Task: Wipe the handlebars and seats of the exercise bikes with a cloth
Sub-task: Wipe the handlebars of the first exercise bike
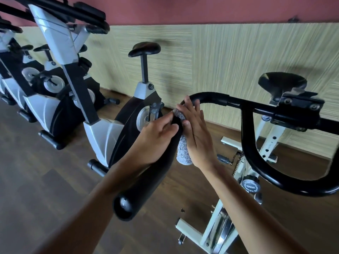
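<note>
My cloth point(183, 149) is grey, flecked light and dark in a mottled weave. The handlebar point(146, 173) is plain black, and so is the seat point(282, 83). The frame point(216, 231) of this bike is white, and its knob point(250, 186) is black with white lettering. The neighbouring bike point(102, 132) is silver-grey and black, with a black saddle point(145, 49). The floor point(45, 180) is dark brown wood grain in planks. The lower wall panel point(220, 52) is pale yellowish green with fine streaks, crosswise in one section and upright in the next. The upper wall point(183, 8) is dusky red.
</note>
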A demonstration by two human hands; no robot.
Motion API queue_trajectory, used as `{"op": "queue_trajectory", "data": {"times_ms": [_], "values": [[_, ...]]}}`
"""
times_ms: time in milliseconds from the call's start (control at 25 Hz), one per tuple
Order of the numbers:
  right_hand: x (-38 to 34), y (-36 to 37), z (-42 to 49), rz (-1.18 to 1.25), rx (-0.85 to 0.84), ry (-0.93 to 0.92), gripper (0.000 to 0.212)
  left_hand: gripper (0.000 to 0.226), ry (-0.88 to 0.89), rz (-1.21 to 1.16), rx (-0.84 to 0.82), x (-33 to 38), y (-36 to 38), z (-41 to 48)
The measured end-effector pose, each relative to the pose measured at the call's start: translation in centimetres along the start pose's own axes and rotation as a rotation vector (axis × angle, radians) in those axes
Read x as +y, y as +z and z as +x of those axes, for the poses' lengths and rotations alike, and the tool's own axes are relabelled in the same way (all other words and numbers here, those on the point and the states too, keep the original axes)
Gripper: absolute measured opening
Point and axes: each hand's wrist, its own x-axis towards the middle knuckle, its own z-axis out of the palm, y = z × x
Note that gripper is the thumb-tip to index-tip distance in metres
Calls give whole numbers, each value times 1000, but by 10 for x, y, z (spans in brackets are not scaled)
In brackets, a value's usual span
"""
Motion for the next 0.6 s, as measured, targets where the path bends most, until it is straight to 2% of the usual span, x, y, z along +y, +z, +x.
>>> {"op": "queue_trajectory", "data": {"times_ms": [160, 240, 480, 600], "values": [[11, 3, 14, 7, 54, 47, 44, 9, 105, 243, 37, 9, 5, 13], [13, 3, 21, -53, 93, 53, 46, 16, 101, 280, 11, 13, 9, 21], [22, -6, 38, -546, 176, -34, 52, 29, 36, 307, -21, 14, 22, 49], [27, -12, 47, -793, 280, -58, 40, 39, 47, 300, -42, 16, 21, 48]]}}
